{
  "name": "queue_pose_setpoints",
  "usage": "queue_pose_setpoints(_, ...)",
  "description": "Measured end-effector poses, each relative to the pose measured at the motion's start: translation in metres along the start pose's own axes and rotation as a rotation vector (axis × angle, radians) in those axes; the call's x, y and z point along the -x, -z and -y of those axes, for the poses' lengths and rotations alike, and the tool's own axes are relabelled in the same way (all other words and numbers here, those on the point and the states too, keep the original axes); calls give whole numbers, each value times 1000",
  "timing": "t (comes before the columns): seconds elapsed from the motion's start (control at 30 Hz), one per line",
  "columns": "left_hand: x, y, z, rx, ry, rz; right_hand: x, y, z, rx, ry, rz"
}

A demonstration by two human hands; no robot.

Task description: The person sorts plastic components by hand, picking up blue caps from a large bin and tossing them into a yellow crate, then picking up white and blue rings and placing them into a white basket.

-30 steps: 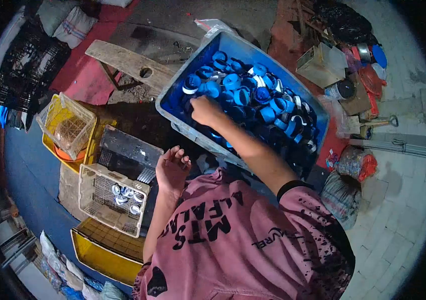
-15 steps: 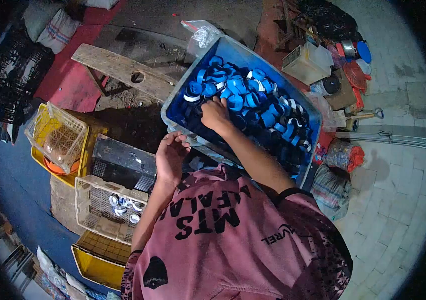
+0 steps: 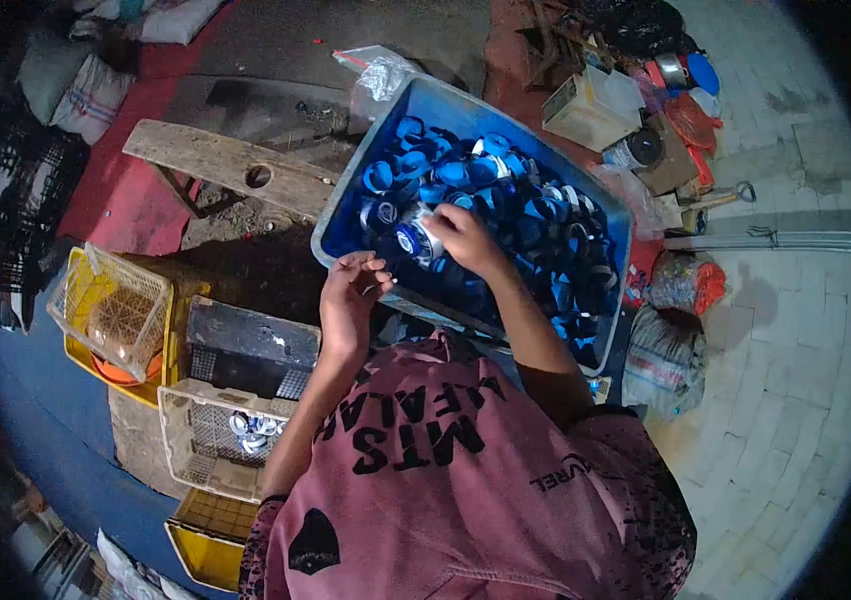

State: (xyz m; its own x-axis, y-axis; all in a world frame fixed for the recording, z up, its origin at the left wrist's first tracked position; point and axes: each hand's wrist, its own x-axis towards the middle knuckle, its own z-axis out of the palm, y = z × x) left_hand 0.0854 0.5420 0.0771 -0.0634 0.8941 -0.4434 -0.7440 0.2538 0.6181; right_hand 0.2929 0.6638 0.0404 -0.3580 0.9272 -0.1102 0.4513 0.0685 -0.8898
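A large blue tub (image 3: 344, 210) holds a pile of blue, dark and white ring-shaped plastic pieces (image 3: 456, 172). Over its near left part, my right hand (image 3: 461, 240) has its fingers closed on a white and dark blue piece (image 3: 420, 238). Close to the tub's near left corner, my left hand (image 3: 354, 290) is raised with bent fingers. Something small and pale shows at its fingertips, too small to name.
A wooden bench (image 3: 236, 165) stands left of the tub. Lower left are a yellow crate (image 3: 76, 345), a pale crate (image 3: 186, 440) with white and blue pieces, and another yellow crate (image 3: 208, 555). Bags, a clear box (image 3: 591, 108) and a sack (image 3: 664, 365) lie right.
My right hand has lifted from the pile with a white and dark blue piece. My left hand has shifted slightly right, its fingers drawn closer together. The view has shifted a little.
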Motion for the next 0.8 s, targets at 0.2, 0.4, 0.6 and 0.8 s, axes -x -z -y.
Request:
queue_pose_setpoints(0.2, -16, -31, 15, -208, 22, 12, 19, 10, 8, -125, 37, -127)
queue_pose_setpoints(0.4, -42, -53, 42, -121, 62, 170, 44, 7, 29, -224, 48, -244)
queue_pose_setpoints(0.6, -39, -53, 50, -7, 137, 96, 57, 15, 38, -461, -71, -352)
queue_pose_setpoints(0.8, -45, -46, 57, 68, 58, 129, 62, 16, 26, -786, -151, -452)
